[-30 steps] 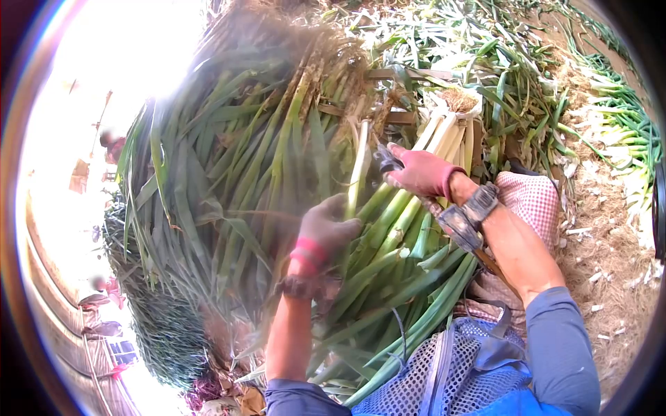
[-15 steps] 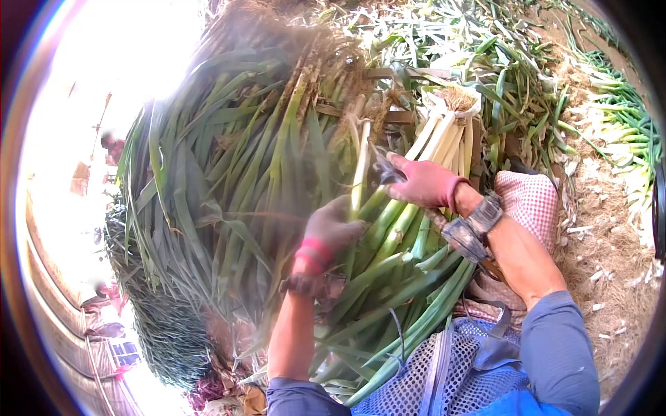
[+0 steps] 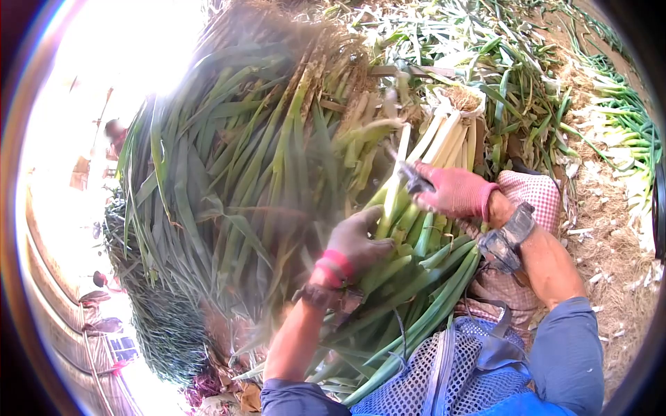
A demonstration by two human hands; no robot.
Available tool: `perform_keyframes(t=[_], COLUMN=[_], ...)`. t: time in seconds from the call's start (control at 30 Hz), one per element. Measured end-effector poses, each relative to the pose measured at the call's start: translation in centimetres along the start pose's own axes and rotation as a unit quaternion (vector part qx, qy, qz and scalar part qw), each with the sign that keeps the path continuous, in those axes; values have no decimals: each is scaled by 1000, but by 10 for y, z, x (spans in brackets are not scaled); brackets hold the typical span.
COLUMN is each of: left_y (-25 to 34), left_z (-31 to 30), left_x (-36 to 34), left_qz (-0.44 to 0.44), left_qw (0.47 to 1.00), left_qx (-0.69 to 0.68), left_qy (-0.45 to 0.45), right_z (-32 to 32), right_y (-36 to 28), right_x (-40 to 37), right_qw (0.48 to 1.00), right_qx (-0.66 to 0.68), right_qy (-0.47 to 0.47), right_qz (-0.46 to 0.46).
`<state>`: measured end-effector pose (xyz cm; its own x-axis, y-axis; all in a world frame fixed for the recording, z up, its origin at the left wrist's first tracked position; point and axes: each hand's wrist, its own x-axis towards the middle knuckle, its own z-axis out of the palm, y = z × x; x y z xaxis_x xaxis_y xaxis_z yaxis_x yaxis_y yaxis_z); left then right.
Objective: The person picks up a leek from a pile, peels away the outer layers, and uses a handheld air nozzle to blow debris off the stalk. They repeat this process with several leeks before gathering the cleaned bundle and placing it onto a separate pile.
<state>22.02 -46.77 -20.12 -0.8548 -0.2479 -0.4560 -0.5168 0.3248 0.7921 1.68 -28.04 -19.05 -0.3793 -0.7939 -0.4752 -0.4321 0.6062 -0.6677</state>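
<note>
Gripping one leek [image 3: 394, 182] mid-stalk in the clenched left hand [image 3: 355, 243], pinching a small dark tool [image 3: 415, 182] against its pale part with the right hand [image 3: 458, 191], above a bundle [image 3: 416, 281].

Left hand [image 3: 357, 243] and right hand [image 3: 454, 191] on one leek [image 3: 394, 173], leek heap [image 3: 243, 173] alongside.
</note>
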Motion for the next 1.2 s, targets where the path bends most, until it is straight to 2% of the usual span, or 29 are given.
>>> perform_keyframes(t=[0.03, 0.07, 0.1, 0.13, 0.17, 0.2, 0.23, 0.33, 0.37, 0.4, 0.47, 0.5, 0.6, 0.63, 0.73, 0.77, 0.8, 0.87, 0.9, 0.93, 1.0, 1.07, 1.13, 1.17, 1.2], left_y=[5, 9, 13, 17, 24, 27, 19, 29, 38, 3, 17, 31, 21, 21, 17, 13, 13, 13, 10, 5, 8, 14, 13, 7, 2], left_z=[3, 4, 5, 7, 9, 11, 13, 2, -6, -8, -20, -23, -25, -24, -21, -20, -18, -16, -14, -13, -13, -11, -11, -13, -11], left_x=[-2, -3, -7, -10, -14, -16, -15, -8, -4, 8, 23, 28, 59, 67, 88, 95, 100, 108, 111, 112, 112, 112, 111, 115, 119], left_qz=[-3, -5, 32, 31, 38, 46, 75, 63, 0, 9, 12, -7, 18, 20, -4, -25, -48, -65, -33, -2, -25, -46, -37, -50, -47], left_qw=[1000, 998, 994, 994, 988, 981, 978, 979, 986, 990, 974, 979, 978, 978, 976, 985, 990, 989, 988, 986, 981, 975, 970, 972, 972], left_qx=[31, 61, 103, 102, 147, 190, 194, 191, 141, 120, 204, 168, 192, 193, 208, 155, 101, 83, 114, 144, 172, 201, 237, 226, 227], left_qy=[-1, -1, 16, 16, 9, 1, 7, -33, -84, -72, -95, -111, -79, -81, -58, -74, -90, -101, -95, -89, -84, -81, -26, -38, -41], right_z=[-8, -7, -5, -4, -5, 6, 9, 0, -3, 1, 17, 16, 3, 11, 8, 1, 1, 7, 16, 19, 13, 8, -6, -3, -1], right_y=[-4, 2, 8, 12, 18, 23, 29, 32, 32, 39, 63, 61, 52, 63, 49, 38, 36, 43, 45, 50, 54, 67, 69, 82, 91], right_x=[-2, -1, -1, -1, -7, -7, -11, -26, -27, -28, -26, -26, -32, -27, -31, -32, -29, -15, -7, -5, 0, -7, -27, -30, -35], right_qw=[999, 999, 998, 997, 1000, 997, 998, 998, 996, 996, 993, 991, 992, 991, 993, 993, 992, 995, 991, 991, 994, 994, 979, 985, 984], right_qx=[-12, -12, -19, -25, 4, 15, 12, 5, 0, 1, 15, 14, 43, 50, 51, 41, 43, 74, 66, 68, 39, 49, 158, 97, 97], right_qy=[16, 16, 47, 78, 26, 53, 47, 54, 67, 68, 117, 132, 107, 124, 108, 96, 97, 61, 111, 109, 99, 95, 65, 140, 144], right_qz=[38, 37, 26, 15, -8, -57, -35, 25, 59, 61, -25, -18, 49, -4, 16, 61, 63, 29, -23, -21, 31, 26, 110, 40, 43])
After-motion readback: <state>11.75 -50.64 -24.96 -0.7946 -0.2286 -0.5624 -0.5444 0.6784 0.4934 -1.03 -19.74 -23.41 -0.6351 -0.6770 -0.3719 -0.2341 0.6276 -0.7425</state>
